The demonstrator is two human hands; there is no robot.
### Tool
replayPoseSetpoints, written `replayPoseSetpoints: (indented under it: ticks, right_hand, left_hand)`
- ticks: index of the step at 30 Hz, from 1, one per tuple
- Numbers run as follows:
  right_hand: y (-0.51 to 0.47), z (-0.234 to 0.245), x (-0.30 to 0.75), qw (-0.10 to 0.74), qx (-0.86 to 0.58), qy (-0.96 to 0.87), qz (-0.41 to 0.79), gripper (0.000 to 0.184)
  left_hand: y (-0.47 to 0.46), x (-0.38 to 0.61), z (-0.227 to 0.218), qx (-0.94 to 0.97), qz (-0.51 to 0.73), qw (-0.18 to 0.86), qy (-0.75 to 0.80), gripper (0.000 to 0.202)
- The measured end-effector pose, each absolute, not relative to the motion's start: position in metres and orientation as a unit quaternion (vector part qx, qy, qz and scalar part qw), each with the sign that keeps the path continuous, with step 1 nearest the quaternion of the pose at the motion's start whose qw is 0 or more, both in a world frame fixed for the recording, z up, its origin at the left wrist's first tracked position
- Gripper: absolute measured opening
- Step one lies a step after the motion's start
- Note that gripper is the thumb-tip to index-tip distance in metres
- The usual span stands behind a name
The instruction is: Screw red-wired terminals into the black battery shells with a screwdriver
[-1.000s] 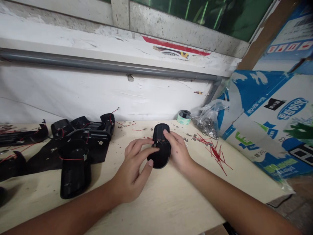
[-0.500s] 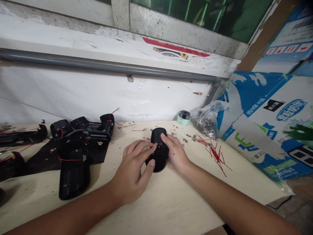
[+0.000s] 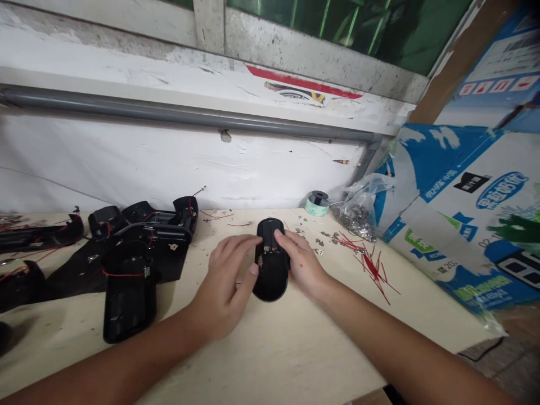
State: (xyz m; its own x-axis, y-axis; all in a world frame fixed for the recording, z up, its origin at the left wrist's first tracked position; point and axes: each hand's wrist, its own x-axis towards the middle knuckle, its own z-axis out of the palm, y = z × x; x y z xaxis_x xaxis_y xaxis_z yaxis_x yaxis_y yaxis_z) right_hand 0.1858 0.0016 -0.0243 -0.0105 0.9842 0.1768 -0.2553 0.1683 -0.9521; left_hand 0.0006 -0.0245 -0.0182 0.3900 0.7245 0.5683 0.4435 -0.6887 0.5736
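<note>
Black plastic housings (image 3: 130, 304) with red wires are lying at the left of the desk (image 3: 253, 360). The left hand (image 3: 225, 281) is lifting away from the black oval housing (image 3: 272, 281) — its fingers (image 3: 236, 247) opening wide, tips just beside the edge. The right hand (image 3: 304, 267) is alone holding the housing, fingers on top, near cut red wires (image 3: 373, 267).

Blk plastic housing (image 3: 271, 275), red wire bits (image 3: 373, 269) on cream bench top (image 3: 270, 360), pale green-&-white spool (image 3: 316, 207) w/ blk core, blue-&-white carton (image 3: 459, 225) w/ green print, grey pipe (image 3: 189, 115) on patchy white wall (image 3: 169, 169) w/ red stripe.
</note>
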Motion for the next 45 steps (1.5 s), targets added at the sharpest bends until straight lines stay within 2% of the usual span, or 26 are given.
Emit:
replayPoseSetpoints:
  ticks: [3,5,7,9,12,14,17,20,24,31,39,45]
  right_hand:
    - [0.001,-0.024,0.185,0.539,-0.346,-0.503,0.580,0.034]
    - [0.000,-0.025,0.184,0.506,-0.339,-0.532,0.588,0.035]
    - [-0.001,-0.026,0.184,0.478,-0.347,-0.577,0.563,0.036]
    - [-0.001,-0.025,0.186,0.472,-0.381,-0.621,0.496,0.035]
    - [0.001,-0.017,0.195,0.488,-0.455,-0.665,0.336,0.032]
    - [0.004,-0.007,0.206,0.466,-0.501,-0.689,0.238,0.031]
    - [0.006,0.004,0.220,0.337,-0.605,-0.715,0.093,0.029]
    - [0.007,0.006,0.225,0.213,-0.641,-0.737,0.024,0.019]
    - [0.007,-0.003,0.221,0.165,-0.628,-0.761,-0.008,0.019]
    - [0.011,-0.013,0.222,0.177,-0.638,-0.749,-0.021,0.017]
    - [0.013,-0.008,0.224,0.233,-0.640,-0.732,-0.011,0.022]
    - [0.013,-0.006,0.223,0.322,-0.620,-0.715,-0.024,0.021]
  left_hand:
    - [-0.016,0.002,-0.017,0.718,0.464,0.327,0.402,0.046]
    - [-0.011,0.004,-0.018,0.661,0.448,0.451,0.399,0.050]
    - [-0.007,0.006,-0.020,0.622,0.424,0.542,0.374,0.053]
    - [-0.004,0.008,-0.022,0.601,0.419,0.580,0.357,0.051]
    - [0.000,0.008,-0.024,0.598,0.443,0.545,0.387,0.044]
    - [0.001,0.007,-0.023,0.609,0.440,0.506,0.424,0.041]
    - [0.002,0.006,-0.023,0.645,0.393,0.457,0.470,0.038]
    - [0.001,0.006,-0.022,0.701,0.334,0.353,0.522,0.035]
    - [0.000,0.007,-0.023,0.735,0.279,0.217,0.578,0.038]
    - [0.000,0.008,-0.034,0.738,0.302,0.153,0.583,0.055]
    - [-0.002,0.008,-0.032,0.749,0.300,0.154,0.570,0.045]
    - [-0.004,0.008,-0.029,0.749,0.313,0.161,0.561,0.044]
